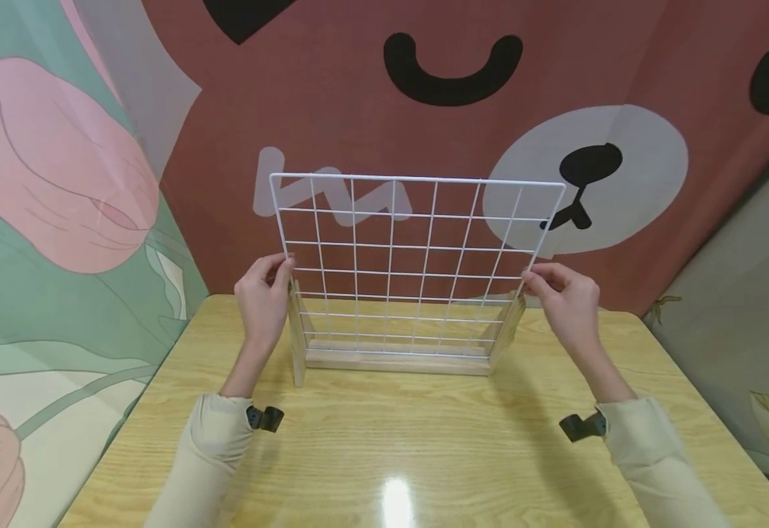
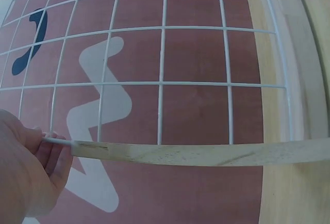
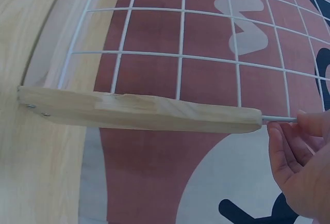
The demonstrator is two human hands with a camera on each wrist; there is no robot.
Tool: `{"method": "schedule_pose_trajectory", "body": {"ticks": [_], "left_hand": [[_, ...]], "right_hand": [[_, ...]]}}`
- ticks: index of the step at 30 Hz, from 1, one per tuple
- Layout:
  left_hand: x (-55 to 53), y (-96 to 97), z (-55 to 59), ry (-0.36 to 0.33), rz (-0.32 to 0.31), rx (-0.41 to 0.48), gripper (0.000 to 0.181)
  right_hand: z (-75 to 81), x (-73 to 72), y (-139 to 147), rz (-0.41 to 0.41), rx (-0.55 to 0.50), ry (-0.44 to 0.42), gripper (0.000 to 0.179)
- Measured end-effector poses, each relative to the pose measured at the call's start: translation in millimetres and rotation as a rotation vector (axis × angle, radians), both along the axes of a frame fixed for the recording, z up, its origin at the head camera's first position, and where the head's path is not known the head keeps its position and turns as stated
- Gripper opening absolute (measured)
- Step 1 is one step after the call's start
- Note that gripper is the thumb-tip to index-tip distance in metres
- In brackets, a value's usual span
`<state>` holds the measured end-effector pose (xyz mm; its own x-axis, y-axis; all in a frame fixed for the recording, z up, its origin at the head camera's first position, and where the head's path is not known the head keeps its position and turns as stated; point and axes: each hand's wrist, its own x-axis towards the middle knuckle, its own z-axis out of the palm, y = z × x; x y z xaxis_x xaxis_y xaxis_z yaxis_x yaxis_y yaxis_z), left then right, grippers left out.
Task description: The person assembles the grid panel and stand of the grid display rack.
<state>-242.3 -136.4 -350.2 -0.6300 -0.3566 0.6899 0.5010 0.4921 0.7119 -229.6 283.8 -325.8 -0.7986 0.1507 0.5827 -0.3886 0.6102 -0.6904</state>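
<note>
A white wire grid panel (image 1: 411,249) stands upright between the two side posts of a wooden stand (image 1: 398,361). My left hand (image 1: 264,297) pinches the panel's left edge wire just above the left wooden post (image 2: 170,153). On the other side my right hand (image 1: 566,297) pinches the right edge wire, close over the top of the right post (image 3: 144,111). The grid's lower edge lies down along the stand's bottom crossbar. Two screw heads (image 3: 38,110) show near the foot of the right post in the right wrist view.
The stand rests toward the back of a light wood-grain table (image 1: 371,433). Right behind the table hangs a reddish-brown curtain (image 1: 332,95) with a cartoon face. A flower-patterned cloth (image 1: 61,169) hangs at the left. Dark wrist bands (image 1: 267,419) sit at both cuffs.
</note>
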Motion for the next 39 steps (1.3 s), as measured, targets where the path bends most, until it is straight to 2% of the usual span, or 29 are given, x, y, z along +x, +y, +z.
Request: {"method": "schedule_pose_trajectory", "body": {"ticks": [4,15,20,25,30,35,39], "left_hand": [[-0.6,0.9,2.5,0.008,-0.007,0.007,0.016],[-2.5,-0.1,4.1,0.001,-0.053,0.016,0.017],[-4.3,-0.9,3.5,0.012,-0.039,-0.002,0.015],[-5.4,-1.0,2.4,0.029,-0.022,-0.011,0.014],[-4.9,-0.5,2.2,0.028,-0.008,-0.022,0.014],[-4.5,-0.5,1.1,0.053,0.002,-0.039,0.014],[-8.1,0.7,-0.2,0.087,0.023,-0.097,0.013]], "right_hand": [[4.1,0.5,-1.9,-0.026,-0.02,0.026,0.021],[4.2,0.5,-2.6,-0.021,-0.045,-0.006,0.023],[2.0,-0.1,-3.6,-0.021,-0.064,-0.018,0.024],[-1.5,-1.8,-5.6,-0.039,-0.039,-0.013,0.023],[-7.1,-4.6,-6.5,-0.054,0.014,0.025,0.02],[-12.4,-6.6,-7.4,-0.031,0.042,0.072,0.018],[-15.5,-6.5,-7.3,-0.039,0.023,0.096,0.019]]}}
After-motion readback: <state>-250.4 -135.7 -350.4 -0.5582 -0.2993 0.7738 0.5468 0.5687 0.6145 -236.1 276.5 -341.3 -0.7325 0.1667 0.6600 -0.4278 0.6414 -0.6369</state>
